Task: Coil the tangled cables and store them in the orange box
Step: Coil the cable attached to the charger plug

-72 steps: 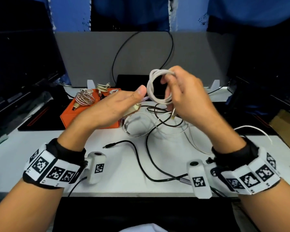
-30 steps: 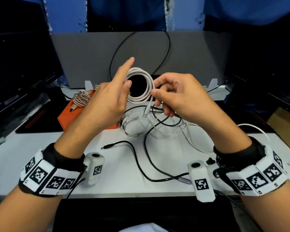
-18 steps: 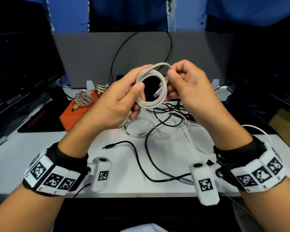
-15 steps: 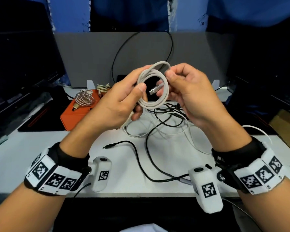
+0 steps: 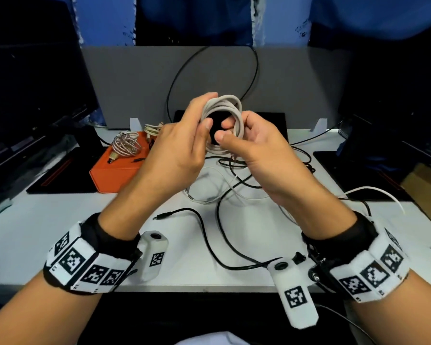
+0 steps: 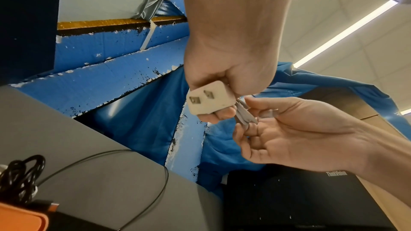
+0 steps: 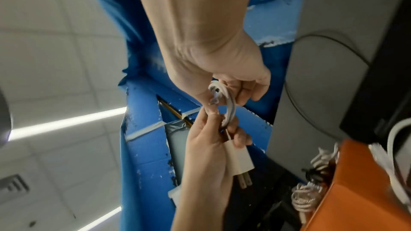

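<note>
A white coiled cable (image 5: 230,105) is held up above the table by both hands. My left hand (image 5: 204,113) grips the coil's left side, thumb in front. In the left wrist view the same hand (image 6: 213,108) also clasps the cable's white plug adapter (image 6: 209,101). My right hand (image 5: 224,130) pinches the strands at the coil's lower right; in the right wrist view it (image 7: 224,97) pinches the loop (image 7: 230,104) above the adapter (image 7: 239,159). The orange box (image 5: 115,170) stands at the left with a braided coil (image 5: 126,146) on it.
Tangled white and black cables (image 5: 222,188) lie on the white table (image 5: 60,232) under the hands. A black cable with a barrel plug (image 5: 159,216) runs toward the front edge. A grey divider (image 5: 296,90) stands behind, with dark monitors on both sides.
My right hand has dropped from the coil's top to its lower right side. The metal plug that showed in the ring's middle is no longer visible. The coil stays at the same height.
</note>
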The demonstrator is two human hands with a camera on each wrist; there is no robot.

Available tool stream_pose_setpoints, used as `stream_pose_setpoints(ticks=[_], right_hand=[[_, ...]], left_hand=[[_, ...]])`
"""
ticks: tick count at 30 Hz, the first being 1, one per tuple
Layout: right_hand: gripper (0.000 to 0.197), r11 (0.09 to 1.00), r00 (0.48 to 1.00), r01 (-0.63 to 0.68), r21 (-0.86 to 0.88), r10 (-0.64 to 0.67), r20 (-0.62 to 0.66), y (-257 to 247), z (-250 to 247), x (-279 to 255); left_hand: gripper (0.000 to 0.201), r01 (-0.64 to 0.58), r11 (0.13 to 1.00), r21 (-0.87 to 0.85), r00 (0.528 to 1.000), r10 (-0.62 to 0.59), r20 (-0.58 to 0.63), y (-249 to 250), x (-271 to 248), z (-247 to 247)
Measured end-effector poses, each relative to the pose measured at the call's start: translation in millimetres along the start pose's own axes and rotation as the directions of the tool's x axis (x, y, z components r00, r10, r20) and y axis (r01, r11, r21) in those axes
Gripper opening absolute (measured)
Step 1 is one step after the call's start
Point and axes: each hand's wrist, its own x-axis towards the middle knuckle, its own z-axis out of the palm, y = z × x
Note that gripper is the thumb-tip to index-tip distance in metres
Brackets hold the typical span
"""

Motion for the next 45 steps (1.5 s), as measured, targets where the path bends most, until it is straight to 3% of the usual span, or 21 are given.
stream_pose_setpoints(ticks=[3, 8, 11, 14, 18, 23, 26, 29, 32, 34, 37, 42, 45], right_hand=[[0.011, 0.886, 0.996, 0.087, -0.455, -0.09, 0.014, 3, -8, 3], [0.031, 0.781, 0.977, 0.124, -0.613, 0.012, 0.213, -4, -25, 6], [0.032, 0.868, 0.987, 0.088, -0.488, -0.008, 0.163, 2, -22, 9], [0.034, 0.974, 0.994, -0.071, -0.217, 0.087, 0.064, 11, -10, 10], [0.035, 0.955, 0.963, -0.237, 0.18, 0.206, 0.173, 8, -7, 8], [0.038, 0.963, 0.966, -0.219, 0.159, 0.192, 0.174, 10, -12, 10], [0.042, 0.936, 0.96, -0.257, 0.242, 0.217, 0.178, 18, -5, 11], [0.047, 0.869, 0.948, -0.316, 0.38, 0.277, 0.154, 23, 3, 11], [0.042, 0.876, 0.95, -0.309, 0.371, 0.299, 0.087, 26, 5, 11], [0.035, 0.898, 0.951, -0.303, 0.318, 0.308, 0.037, 27, 4, 12], [0.034, 0.933, 0.958, -0.279, 0.227, 0.288, -0.007, 28, 4, 12], [0.035, 0.89, 0.947, -0.322, 0.323, 0.302, 0.11, 23, 21, -1], [0.038, 0.855, 0.927, -0.374, 0.36, 0.332, 0.173, 20, 28, -8]], left_hand=[[0.04, -0.006, 0.999, 0.047, 1.0, 0.006, -0.003, -3, 2, -1], [0.034, 0.012, 0.999, 0.038, 0.999, -0.01, -0.037, -18, 9, -8], [0.022, 0.052, 0.984, -0.169, 0.995, -0.065, -0.072, -17, 11, -2], [0.019, 0.139, 0.876, -0.462, 0.987, -0.162, -0.01, -11, 11, 7], [0.028, 0.216, 0.786, -0.579, 0.975, -0.204, 0.088, -18, 14, 2], [0.025, 0.262, 0.706, -0.658, 0.965, -0.2, 0.171, -21, 19, -12], [0.02, 0.295, 0.631, -0.718, 0.949, -0.281, 0.143, -22, 17, -8], [0.024, 0.294, 0.609, -0.736, 0.939, -0.33, 0.101, -21, 15, 6], [0.02, 0.323, 0.595, -0.736, 0.926, -0.36, 0.115, -24, 15, 14], [0.016, 0.35, 0.607, -0.713, 0.914, -0.388, 0.119, -25, 16, 14], [0.027, 0.346, 0.689, -0.637, 0.914, -0.4, 0.064, -30, 18, 18], [0.031, 0.222, 0.685, -0.694, 0.947, -0.32, -0.012, -12, 8, 23], [0.042, 0.089, 0.752, -0.653, 0.951, -0.258, -0.168, -4, -1, 28]])
